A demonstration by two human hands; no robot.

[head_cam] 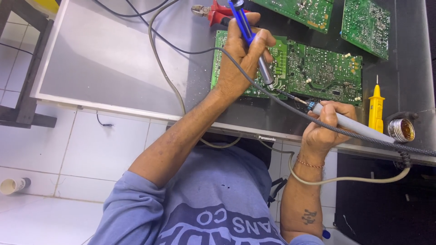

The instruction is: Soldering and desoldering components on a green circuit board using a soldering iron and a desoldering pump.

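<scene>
The left hand (243, 56) is wrapped tight around a blue and silver tool (250, 41), with its tip down on the green circuit board (318, 72). The right hand (324, 124) is closed around a grey soldering iron (352, 127), whose tip touches the board's near edge. The board lies flat on the counter (113, 68). A yellow tester (376, 109) lies just beside the right hand, near a small round tin (401, 129).

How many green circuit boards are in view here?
3. One large circuit board lies under both hands; a second board sits at the top edge, cut off; a third board lies at the top right. More may lie outside the picture.
</scene>
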